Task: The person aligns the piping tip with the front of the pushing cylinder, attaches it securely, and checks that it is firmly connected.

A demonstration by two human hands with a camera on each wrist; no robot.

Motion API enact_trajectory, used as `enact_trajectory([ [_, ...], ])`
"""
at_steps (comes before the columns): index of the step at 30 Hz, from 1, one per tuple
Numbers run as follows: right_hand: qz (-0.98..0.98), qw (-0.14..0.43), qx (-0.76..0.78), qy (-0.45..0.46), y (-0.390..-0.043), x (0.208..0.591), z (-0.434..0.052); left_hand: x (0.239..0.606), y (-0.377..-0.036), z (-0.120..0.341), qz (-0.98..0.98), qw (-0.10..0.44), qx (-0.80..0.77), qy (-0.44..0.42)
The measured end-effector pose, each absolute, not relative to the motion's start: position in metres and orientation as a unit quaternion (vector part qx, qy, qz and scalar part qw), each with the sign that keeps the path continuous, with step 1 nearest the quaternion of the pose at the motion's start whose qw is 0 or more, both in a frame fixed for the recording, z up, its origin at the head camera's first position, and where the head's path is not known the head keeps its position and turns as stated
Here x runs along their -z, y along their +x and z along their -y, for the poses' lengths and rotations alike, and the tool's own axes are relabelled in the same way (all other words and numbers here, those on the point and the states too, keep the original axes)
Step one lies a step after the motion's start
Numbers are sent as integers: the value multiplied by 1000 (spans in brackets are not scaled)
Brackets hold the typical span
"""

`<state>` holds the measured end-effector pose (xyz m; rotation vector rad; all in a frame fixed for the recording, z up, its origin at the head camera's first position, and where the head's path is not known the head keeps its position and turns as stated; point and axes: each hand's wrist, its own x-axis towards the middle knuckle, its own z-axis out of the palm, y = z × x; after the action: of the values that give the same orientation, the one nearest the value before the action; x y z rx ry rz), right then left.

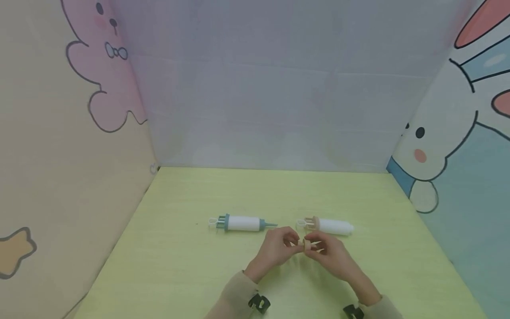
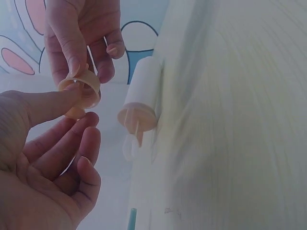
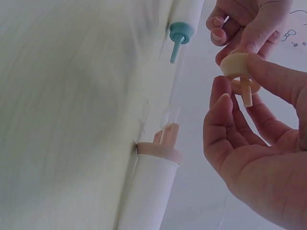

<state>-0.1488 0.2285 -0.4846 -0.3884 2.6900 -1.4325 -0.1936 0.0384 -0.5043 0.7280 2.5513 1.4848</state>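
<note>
Over the yellow-green table (image 1: 179,266), my two hands meet on a small beige nozzle cap (image 1: 306,244). My left hand (image 1: 294,246) pinches the ring-shaped cap (image 2: 81,91) between thumb and fingers. My right hand (image 1: 315,247) holds the same cap (image 3: 237,72) with its thumb on top, the short nozzle pointing down. Just behind the hands lies a white syringe tube with a beige plunger (image 1: 326,225), its far end uncapped. A second white syringe with blue ends and a blue nozzle (image 1: 241,223) lies to its left.
Cartoon-printed panels wall in the table on the left (image 1: 59,177) and right (image 1: 458,177), with a plain grey panel (image 1: 271,110) at the back. Both syringes lie crosswise in one line at mid-table.
</note>
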Motion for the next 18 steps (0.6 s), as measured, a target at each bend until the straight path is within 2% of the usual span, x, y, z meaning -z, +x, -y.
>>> enact_trajectory([
  [11,-876,26,466,-121,-151,486,-230,507,-192,-43,-818,41,-520,242],
  [18,-875,28,469,-119,-149,484,-231,506,-191,-44,-792,59,-556,243],
])
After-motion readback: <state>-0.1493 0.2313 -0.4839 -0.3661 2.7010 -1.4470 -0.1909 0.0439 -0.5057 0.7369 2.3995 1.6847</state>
